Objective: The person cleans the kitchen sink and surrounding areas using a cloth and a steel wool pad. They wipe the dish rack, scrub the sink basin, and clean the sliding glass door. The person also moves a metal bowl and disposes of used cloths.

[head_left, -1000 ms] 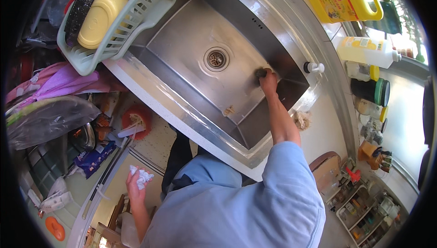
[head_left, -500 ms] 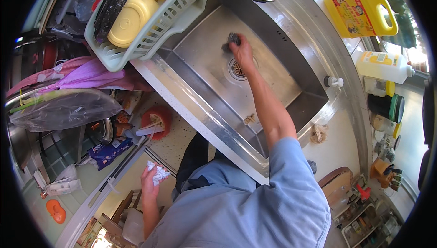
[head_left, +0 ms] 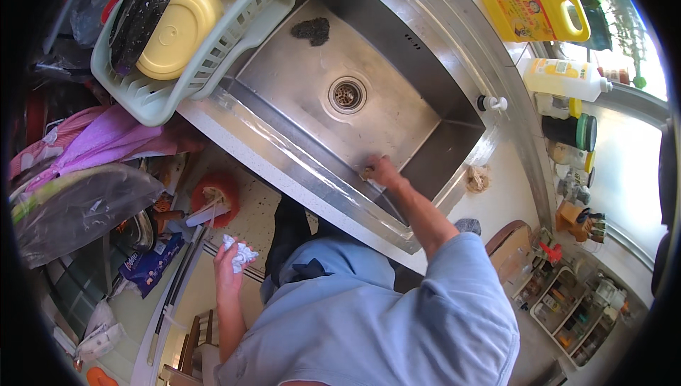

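In the head view, the left hand (head_left: 228, 267) is closed around a crumpled white paper-like wad (head_left: 241, 253), its creased, ragged folds bulging past the fingers, outside the rectangular stainless-steel sink (head_left: 284, 106) and beyond its front edge. The right hand (head_left: 384, 172) reaches into the sink, fingers curled at a small tan, irregular scrap (head_left: 366, 172) beside the floor's front edge, near its front right corner; whether it is gripped, I cannot tell. A dark grey, shaggy, flattened scouring pad (head_left: 311, 31) lies near the floor's far left corner, beyond the round metal drain (head_left: 347, 95).
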`<state>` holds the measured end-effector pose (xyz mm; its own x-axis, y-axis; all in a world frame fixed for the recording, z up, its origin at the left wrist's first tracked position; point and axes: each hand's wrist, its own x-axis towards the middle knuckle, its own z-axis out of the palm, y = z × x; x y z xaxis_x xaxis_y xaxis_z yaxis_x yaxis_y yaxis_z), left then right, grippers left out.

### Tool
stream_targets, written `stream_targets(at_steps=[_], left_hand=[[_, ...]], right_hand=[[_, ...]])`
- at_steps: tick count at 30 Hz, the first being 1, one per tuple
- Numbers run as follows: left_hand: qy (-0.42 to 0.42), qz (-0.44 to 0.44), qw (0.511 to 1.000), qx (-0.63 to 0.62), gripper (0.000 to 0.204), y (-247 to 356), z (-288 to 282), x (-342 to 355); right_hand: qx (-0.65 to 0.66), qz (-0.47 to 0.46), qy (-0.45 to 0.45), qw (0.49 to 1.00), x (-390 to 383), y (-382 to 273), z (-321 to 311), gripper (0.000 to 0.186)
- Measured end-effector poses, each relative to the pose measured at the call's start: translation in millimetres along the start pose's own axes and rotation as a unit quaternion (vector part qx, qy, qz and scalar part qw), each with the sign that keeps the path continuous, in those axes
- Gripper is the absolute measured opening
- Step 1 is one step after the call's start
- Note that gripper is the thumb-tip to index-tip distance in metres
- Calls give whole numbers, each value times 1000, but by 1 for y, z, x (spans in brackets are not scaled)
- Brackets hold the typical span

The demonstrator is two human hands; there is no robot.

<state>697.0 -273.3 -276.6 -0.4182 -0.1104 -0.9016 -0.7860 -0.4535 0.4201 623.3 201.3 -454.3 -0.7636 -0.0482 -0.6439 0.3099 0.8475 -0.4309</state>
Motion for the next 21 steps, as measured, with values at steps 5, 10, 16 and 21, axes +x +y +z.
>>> stream_targets(at_steps=[5,10,16,21], left_hand=[[-22,11,999,30,27,30,-15,14],[8,-13,999,40,27,43,-34,32],[29,-26,998,49,26,27,-38,43],[41,-47,996,62,28,13,-22,33]], right_hand=[[23,-4,69,997,4,0,26,14],[143,82,316,934,25,4,-98,17],[31,108,533,839,120,119,-98,19],[99,-19,417,903,90,31,-44,13]])
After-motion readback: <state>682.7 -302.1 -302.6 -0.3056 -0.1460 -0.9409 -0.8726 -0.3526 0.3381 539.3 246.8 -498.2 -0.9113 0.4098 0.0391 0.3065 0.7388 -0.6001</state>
